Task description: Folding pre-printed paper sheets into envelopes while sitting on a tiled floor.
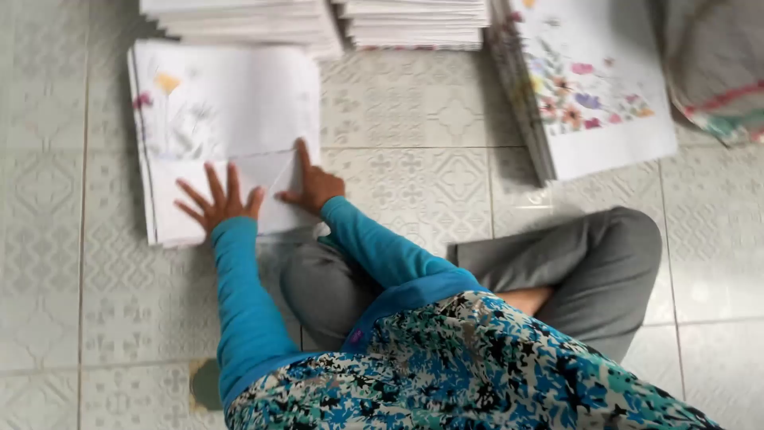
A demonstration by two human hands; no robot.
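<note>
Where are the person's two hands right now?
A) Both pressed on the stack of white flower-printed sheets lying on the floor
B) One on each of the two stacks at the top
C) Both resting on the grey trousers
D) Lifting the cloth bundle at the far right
A: the left hand lies flat with fingers spread and the right hand presses beside it, both on the stack of flower-printed sheets on the tiled floor.

Left hand (219, 203) lies flat and right hand (314, 185) presses, seemingly folding, the floral paper stack (227, 103).
</note>
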